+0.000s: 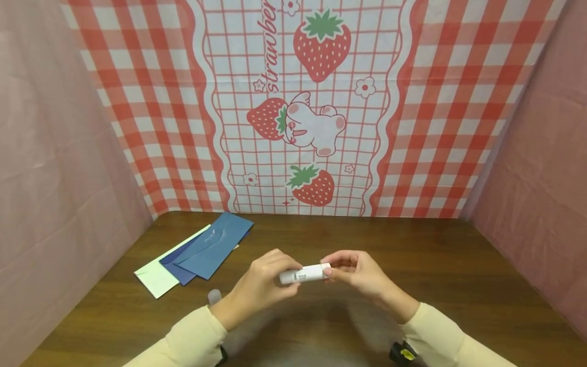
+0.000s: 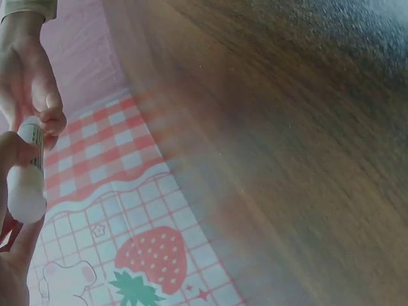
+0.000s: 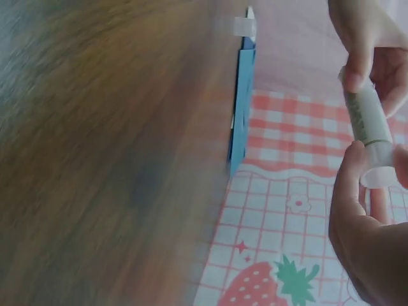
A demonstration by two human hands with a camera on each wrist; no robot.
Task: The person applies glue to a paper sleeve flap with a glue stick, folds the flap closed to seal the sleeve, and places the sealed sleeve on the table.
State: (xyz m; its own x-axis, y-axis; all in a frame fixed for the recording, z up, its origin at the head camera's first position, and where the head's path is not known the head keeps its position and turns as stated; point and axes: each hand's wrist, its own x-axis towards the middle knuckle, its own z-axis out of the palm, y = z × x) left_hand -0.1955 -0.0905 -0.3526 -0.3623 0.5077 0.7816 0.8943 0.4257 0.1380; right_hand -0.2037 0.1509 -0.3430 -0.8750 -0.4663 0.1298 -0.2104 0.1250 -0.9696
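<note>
A white glue stick (image 1: 312, 273) with small dark print lies nearly level between both hands, above the table. Its left part is pinched between the thumb and fingers of my left hand (image 1: 263, 279). My right hand (image 1: 362, 275) holds the other end with thumb and fingertips. In the right wrist view, that end of the glue stick (image 3: 370, 121) looks translucent, past a thin line round the barrel. The left wrist view has the rounded white near end of the stick (image 2: 27, 197). A small translucent cap (image 1: 214, 296) stands on the table beside my left wrist.
Overlapping envelopes, one pale green (image 1: 158, 283), one dark blue (image 1: 187, 275) and one slate blue (image 1: 217, 247), lie at the table's left. A strawberry-print cloth (image 1: 302, 153) hangs behind the brown table (image 1: 412, 250). Pink cloth (image 1: 536, 178) hangs at both sides.
</note>
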